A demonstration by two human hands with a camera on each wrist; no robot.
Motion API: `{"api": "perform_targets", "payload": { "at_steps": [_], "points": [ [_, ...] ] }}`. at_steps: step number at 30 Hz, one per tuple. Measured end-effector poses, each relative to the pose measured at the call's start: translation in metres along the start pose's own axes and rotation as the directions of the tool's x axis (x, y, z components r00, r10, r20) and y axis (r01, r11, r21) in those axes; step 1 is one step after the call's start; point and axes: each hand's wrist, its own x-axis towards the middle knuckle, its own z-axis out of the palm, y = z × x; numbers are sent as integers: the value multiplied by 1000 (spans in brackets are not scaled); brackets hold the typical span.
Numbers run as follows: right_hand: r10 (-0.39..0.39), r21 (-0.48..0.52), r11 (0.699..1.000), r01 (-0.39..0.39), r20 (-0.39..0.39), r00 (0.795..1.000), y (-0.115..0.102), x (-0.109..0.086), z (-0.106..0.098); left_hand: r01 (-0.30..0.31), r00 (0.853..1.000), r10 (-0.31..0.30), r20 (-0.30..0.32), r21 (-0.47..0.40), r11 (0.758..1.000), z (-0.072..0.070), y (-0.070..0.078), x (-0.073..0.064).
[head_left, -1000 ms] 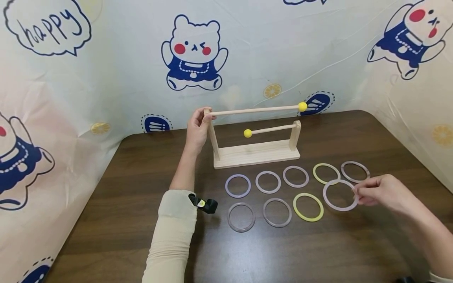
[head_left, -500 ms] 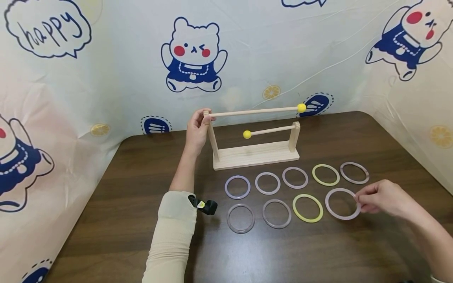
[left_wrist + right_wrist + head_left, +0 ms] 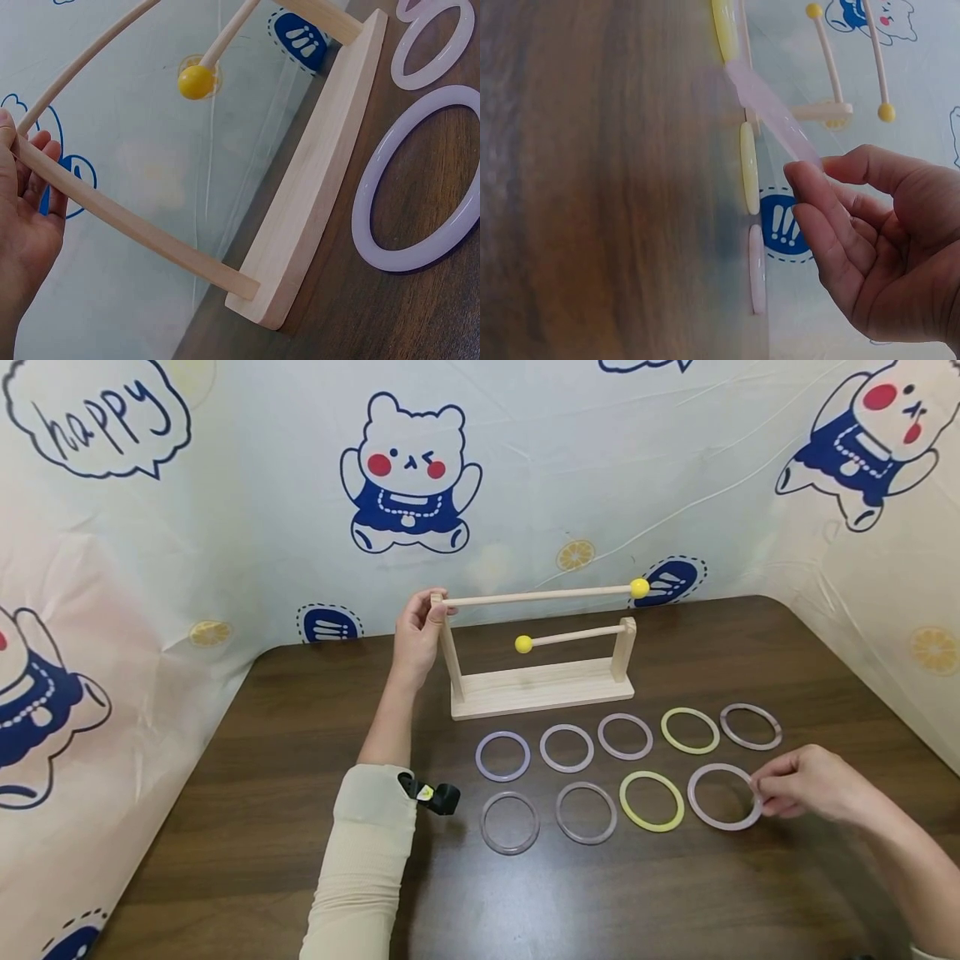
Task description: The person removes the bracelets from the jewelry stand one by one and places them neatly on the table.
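My left hand (image 3: 417,639) grips the top of the taller left post of a wooden stand (image 3: 542,688). The stand carries a long upper rod (image 3: 540,596) and a shorter lower rod (image 3: 577,635), each tipped with a yellow ball. Between thumb and fingertips, my right hand (image 3: 821,783) pinches the right edge of a pale lilac ring (image 3: 699,806). In the right wrist view that lilac ring (image 3: 776,116) is tilted, its held side raised off the table. Left of it lies a yellow-green ring (image 3: 628,814).
Several rings lie in two rows before the stand, among them a blue-violet ring (image 3: 480,764), a greyish ring (image 3: 486,831), another yellow-green ring (image 3: 667,737) and a mauve ring (image 3: 727,727). A printed cloth (image 3: 525,485) hangs behind the dark wooden table (image 3: 247,827).
My right hand has brought the lilac ring down and nearer the table's front, away from the back yellow-green ring it overlapped. My left hand stays on the post.
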Motion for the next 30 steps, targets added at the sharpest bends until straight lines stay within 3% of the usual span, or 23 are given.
{"api": "perform_targets", "payload": {
  "at_steps": [7, 19, 30],
  "points": [
    [13, -17, 1000, -13, -1, 1000, 2, 2, 0, 20, 1000, -20, 6, 15, 1000, -1, 1, -1],
    [58, -166, 984, -69, -74, 996, 2, 4, 0, 26, 1000, -26, 6, 17, 1000, 0, 1, 0],
    [45, -241, 969, -62, -73, 996, -1, 7, -1, 20, 1000, -20, 5, 23, 1000, 0, 1, 1]
  ]
}}
